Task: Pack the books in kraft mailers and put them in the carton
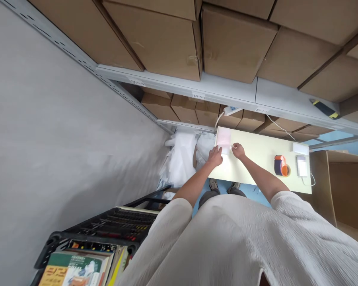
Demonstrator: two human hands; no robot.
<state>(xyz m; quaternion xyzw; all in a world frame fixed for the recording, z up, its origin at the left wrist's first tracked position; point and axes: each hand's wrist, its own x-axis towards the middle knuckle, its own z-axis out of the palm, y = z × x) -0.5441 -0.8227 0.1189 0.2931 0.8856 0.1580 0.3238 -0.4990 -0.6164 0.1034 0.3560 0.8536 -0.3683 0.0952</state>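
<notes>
A flat pink-and-white rectangular item (224, 138) lies on the left end of the pale table; its kind does not show clearly. My left hand (216, 156) rests on its lower left part, fingers stretched out and lying flat. Just past its right edge, my right hand (238, 151) is closed in a pinch. A small whitish bit shows at those fingertips, too small to name.
The narrow table (253, 159) also holds an orange-and-purple tape dispenser (281, 165), a white box (300, 148) and a blurred device (302, 167). Cardboard boxes (235, 43) fill the shelves ahead, with a utility knife (326, 109). A book crate (107, 238) stands left.
</notes>
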